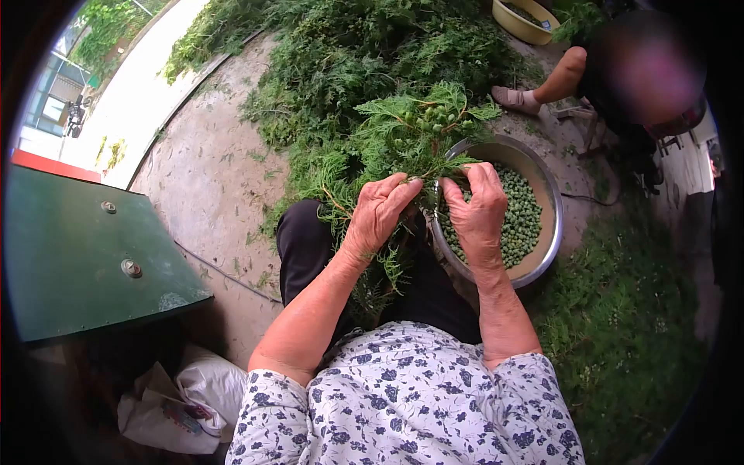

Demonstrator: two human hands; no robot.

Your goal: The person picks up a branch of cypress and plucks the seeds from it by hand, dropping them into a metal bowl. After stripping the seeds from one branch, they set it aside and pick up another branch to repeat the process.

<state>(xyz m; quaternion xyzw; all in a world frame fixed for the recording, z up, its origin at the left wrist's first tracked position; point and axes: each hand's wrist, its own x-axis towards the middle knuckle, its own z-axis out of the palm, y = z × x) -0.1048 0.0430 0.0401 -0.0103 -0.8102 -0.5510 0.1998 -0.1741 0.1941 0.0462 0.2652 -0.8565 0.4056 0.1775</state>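
My left hand (pixel 381 211) is closed around a leafy evergreen branch (pixel 372 147) with scale-like foliage, held above my lap. A cluster of round green cones (pixel 435 120) shows near its top. Just to the right, my right hand (pixel 477 208) has its thumb and fingers bent together in a pinch at the branch's edge; what lies between the fingertips is hidden. Under that hand stands a wide metal bowl (pixel 552 248) holding many small green cones (pixel 521 213). More foliage from the branch hangs between my knees.
A large heap of cut evergreen branches (pixel 333 70) lies ahead, with more greenery (pixel 612 325) at the right. Another person (pixel 566 74) sits at the upper right beside a yellowish basin (pixel 523 27). A green metal panel (pixel 93 248) and white sacks (pixel 186 403) are at left.
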